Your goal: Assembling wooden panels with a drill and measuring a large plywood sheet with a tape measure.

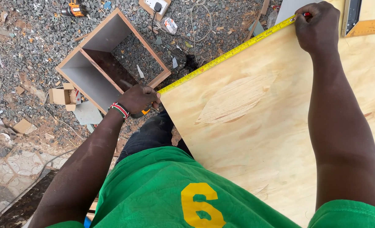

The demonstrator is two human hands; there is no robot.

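The tape measure case (142, 112) is almost wholly covered by the left hand (140, 99); only a sliver of orange and black shows under the fingers. The tape's far end and a red pencil tip (307, 14) vanish under the right hand (316, 26). The plywood sheet (255, 126) runs off the right and top edges. The metal square (351, 17) and the drill (74, 8) are cut by the top edge. Small scraps on the gravel (31, 46) are too small to tell
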